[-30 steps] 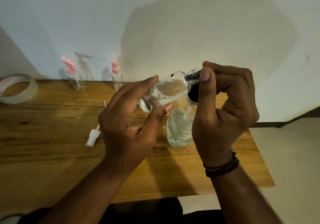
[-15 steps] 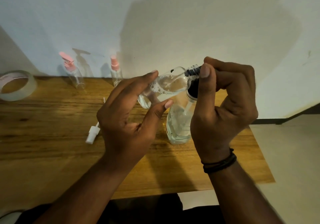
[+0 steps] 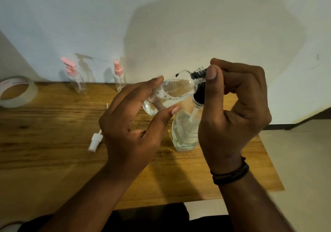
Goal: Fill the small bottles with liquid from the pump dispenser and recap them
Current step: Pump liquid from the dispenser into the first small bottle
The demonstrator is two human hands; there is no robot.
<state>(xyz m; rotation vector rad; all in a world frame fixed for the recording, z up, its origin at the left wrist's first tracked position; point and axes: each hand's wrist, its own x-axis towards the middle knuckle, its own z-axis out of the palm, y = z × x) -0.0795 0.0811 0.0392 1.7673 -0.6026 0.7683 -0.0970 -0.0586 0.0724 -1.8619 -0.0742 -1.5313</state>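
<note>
Fill in progress: left hand grips tilted, part-filled bottle at dispenser nozzle, right hand curled over pump; white cap on desk, two pink-capped bottles apparently empty

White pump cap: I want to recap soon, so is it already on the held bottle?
No, the white pump cap lies on the table.
</note>
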